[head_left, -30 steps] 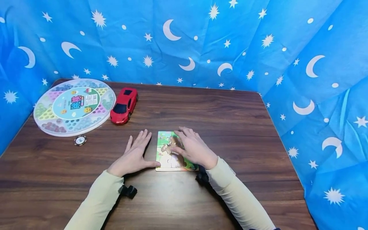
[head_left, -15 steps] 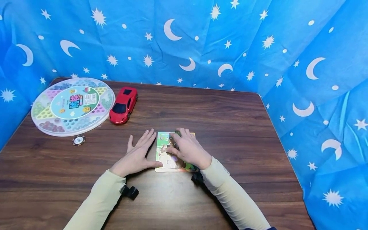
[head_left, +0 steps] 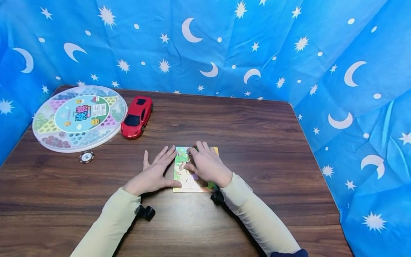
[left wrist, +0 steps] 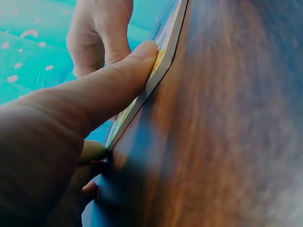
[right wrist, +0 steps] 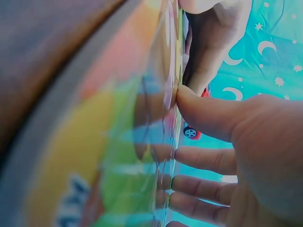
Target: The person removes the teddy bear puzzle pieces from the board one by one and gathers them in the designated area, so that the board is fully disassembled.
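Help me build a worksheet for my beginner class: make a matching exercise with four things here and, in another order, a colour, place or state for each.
1. jigsaw puzzle
2. toy sports car
3. poker chip
4. Chinese checkers set

A. red with dark windows
B. in the wooden table's far left corner
C. touched by left hand and right hand
D. dark rim, white centre

Pairs: 1-C, 2-A, 3-D, 4-B

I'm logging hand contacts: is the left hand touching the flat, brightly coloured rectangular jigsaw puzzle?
Touching. The left wrist view shows it: the thumb of the left hand rests on the jigsaw puzzle at its edge, no gap visible.
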The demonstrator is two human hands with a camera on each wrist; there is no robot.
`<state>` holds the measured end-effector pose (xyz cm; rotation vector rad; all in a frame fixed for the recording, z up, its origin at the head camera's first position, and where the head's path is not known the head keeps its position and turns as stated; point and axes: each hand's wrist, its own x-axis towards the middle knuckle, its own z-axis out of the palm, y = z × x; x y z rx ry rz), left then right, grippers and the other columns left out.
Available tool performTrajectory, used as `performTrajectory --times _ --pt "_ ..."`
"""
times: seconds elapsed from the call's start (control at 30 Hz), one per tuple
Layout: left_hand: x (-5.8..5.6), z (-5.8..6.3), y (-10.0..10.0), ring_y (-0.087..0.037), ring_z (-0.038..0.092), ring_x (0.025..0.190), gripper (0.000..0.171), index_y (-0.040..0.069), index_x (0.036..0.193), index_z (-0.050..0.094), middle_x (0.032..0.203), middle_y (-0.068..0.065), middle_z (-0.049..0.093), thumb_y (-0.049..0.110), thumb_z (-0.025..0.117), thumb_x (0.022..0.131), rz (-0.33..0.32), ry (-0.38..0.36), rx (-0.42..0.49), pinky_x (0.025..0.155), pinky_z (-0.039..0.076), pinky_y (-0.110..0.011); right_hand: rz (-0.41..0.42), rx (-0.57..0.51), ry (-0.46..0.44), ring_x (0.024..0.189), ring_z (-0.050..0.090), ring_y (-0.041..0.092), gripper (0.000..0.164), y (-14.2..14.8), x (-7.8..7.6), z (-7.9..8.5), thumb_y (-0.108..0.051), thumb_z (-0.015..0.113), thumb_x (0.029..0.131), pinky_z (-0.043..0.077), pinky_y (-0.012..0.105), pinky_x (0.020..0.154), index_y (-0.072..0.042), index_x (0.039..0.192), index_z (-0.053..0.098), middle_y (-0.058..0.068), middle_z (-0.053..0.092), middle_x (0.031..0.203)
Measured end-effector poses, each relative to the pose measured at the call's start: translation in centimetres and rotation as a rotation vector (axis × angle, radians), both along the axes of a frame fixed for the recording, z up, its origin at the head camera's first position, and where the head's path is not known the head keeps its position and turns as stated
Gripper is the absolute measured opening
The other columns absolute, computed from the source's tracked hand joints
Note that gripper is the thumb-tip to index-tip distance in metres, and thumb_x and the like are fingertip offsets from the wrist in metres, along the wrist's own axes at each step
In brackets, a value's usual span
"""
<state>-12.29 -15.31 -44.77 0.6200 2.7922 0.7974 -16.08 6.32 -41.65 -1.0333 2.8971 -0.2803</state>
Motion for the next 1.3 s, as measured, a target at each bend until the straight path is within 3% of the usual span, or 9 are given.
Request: performTrajectory --times 0.37,0.63,0.87,1.03,1.2,1.3 --pt "-0.5 0.1 0.0 -0.027 0.003 0.149 0.122 0.005 0.155 0.018 0.162 -0.011 0.008 0.066 0.077 0.067 -0.040 -0.002 -0.004 0.107 -0.013 -0.065 -0.048 0.069 0.023 0.100 0.048 0.023 0.056 -0.7 0.3 0.5 -0.052 0.062 0.089 0.046 0.038 0.075 -0.011 0.127 0.063 0.006 0.051 0.116" --pt "-0.7 0.2 0.2 -0.026 0.003 0.149 0.133 0.004 0.155 0.016 0.162 -0.011 0.007 0.075 0.074 0.059 -0.061 0.028 -0.057 0.109 -0.012 -0.063 -0.052 0.085 0.045 0.093 0.046 0.022 0.053 -1.0 0.0 0.8 -0.051 0.066 0.087 0.043 0.037 0.070 -0.012 0.123 0.064 0.004 0.049 0.105" --pt "-1.1 0.2 0.4 -0.025 0.004 0.149 0.133 0.004 0.155 0.017 0.162 -0.011 0.007 0.075 0.075 0.059 -0.061 0.037 -0.067 0.109 -0.013 -0.062 -0.090 0.040 -0.007 0.097 0.047 0.024 0.055 -1.0 -0.9 0.6 -0.052 0.069 0.083 0.040 0.041 0.074 -0.013 0.121 0.063 0.005 0.051 0.106" --pt "-1.2 0.0 0.3 -0.025 0.003 0.149 0.124 0.004 0.155 0.016 0.162 -0.011 0.007 0.073 0.071 0.068 -0.059 0.027 -0.069 0.108 -0.014 -0.063 -0.113 0.016 -0.044 0.096 0.045 0.023 0.055 -0.9 -1.3 0.2 -0.052 0.069 0.082 0.034 0.038 0.072 -0.015 0.122 0.060 0.004 0.050 0.107" --pt "-1.0 -0.2 0.3 -0.025 0.004 0.149 0.104 0.004 0.155 0.019 0.162 -0.010 0.010 0.064 0.064 0.082 -0.044 0.021 -0.046 0.108 -0.013 -0.063 -0.119 0.009 -0.079 0.097 0.043 0.023 0.043 -0.9 -1.4 -0.1 -0.031 0.075 0.086 0.033 0.038 0.072 -0.016 0.122 0.058 0.004 0.049 0.109" --pt "-0.9 -0.2 0.4 -0.025 0.004 0.149 0.102 0.004 0.155 0.019 0.162 -0.011 0.010 0.062 0.064 0.083 -0.043 0.016 -0.047 0.108 -0.013 -0.064 -0.126 -0.006 -0.086 0.098 0.044 0.023 0.041 -0.9 -1.4 -0.3 -0.020 0.076 0.085 0.034 0.039 0.073 -0.017 0.121 0.058 0.005 0.049 0.111"
